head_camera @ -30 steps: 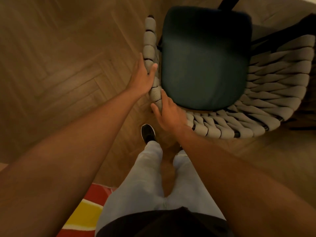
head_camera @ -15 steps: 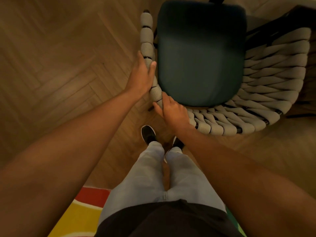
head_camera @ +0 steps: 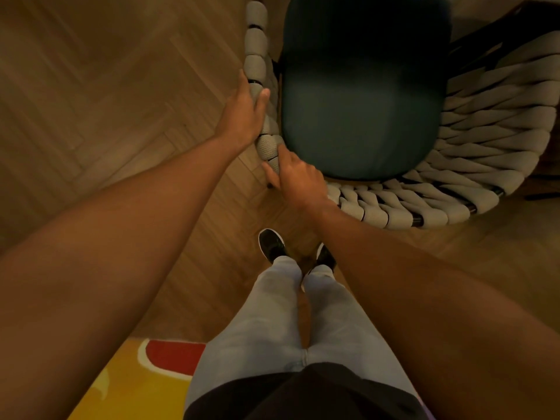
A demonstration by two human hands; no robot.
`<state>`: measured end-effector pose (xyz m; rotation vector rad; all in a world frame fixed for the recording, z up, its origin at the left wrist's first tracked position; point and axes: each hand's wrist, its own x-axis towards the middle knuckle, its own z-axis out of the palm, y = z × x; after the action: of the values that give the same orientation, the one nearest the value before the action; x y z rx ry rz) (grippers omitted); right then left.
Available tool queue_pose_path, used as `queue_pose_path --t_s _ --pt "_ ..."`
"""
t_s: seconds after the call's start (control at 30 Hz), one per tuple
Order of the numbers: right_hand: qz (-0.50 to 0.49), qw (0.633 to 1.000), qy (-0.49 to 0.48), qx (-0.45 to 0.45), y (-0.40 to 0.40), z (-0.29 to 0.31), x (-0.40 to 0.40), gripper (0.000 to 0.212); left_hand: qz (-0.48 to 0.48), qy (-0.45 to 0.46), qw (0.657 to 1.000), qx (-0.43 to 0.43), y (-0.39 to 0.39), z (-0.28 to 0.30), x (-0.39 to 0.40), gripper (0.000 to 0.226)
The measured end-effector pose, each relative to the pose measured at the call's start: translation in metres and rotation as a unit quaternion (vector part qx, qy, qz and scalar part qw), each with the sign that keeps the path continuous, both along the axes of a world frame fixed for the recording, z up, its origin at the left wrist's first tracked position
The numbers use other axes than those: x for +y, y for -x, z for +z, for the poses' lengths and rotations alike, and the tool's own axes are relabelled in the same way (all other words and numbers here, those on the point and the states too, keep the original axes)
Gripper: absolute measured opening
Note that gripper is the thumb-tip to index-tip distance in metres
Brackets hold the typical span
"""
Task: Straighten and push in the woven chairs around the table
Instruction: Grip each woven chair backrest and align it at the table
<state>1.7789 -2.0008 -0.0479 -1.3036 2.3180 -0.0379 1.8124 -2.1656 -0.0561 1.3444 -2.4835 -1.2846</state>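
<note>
Woven chair [head_camera: 472, 140], with its dark green seat cushion [head_camera: 360, 95], is seen on the herringbone wood floor [head_camera: 106, 86] ahead of 2 black shoes [head_camera: 271, 244]. Its left rim is clasped by the left hand [head_camera: 242, 115] and by the right hand [head_camera: 298, 180], fingers curled around the webbing.

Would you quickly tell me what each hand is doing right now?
Left hand: closed on the woven chair rim.
Right hand: closed on the same rim, nearer the person.
</note>
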Motion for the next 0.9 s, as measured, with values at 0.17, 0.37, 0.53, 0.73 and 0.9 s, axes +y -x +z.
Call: queue_pose_path --t_s 0.17,0.37,0.53,0.73,0.9 --pt "0.008 1.000 -0.009 -0.003 0.001 -0.003 0.001 0.063 0.003 -0.001 1.000 -0.005 -0.003 -0.003 0.000 0.070" --pt "-0.016 0.981 0.076 -0.179 0.016 0.005 0.036 0.058 0.027 0.071 0.997 0.034 -0.032 0.011 0.046 0.059" --pt "0.100 0.982 0.070 -0.146 0.062 0.007 0.115 0.055 -0.180 0.212 0.960 0.018 -0.076 0.005 0.120 0.053" --pt "0.190 0.980 0.007 -0.063 0.131 0.006 0.207 0.061 -0.434 0.274 0.858 0.015 -0.051 -0.005 0.175 0.059" --pt "0.212 0.977 0.005 -0.025 0.165 0.003 0.242 0.065 -0.491 0.270 0.828 -0.006 -0.007 -0.007 0.198 0.069"
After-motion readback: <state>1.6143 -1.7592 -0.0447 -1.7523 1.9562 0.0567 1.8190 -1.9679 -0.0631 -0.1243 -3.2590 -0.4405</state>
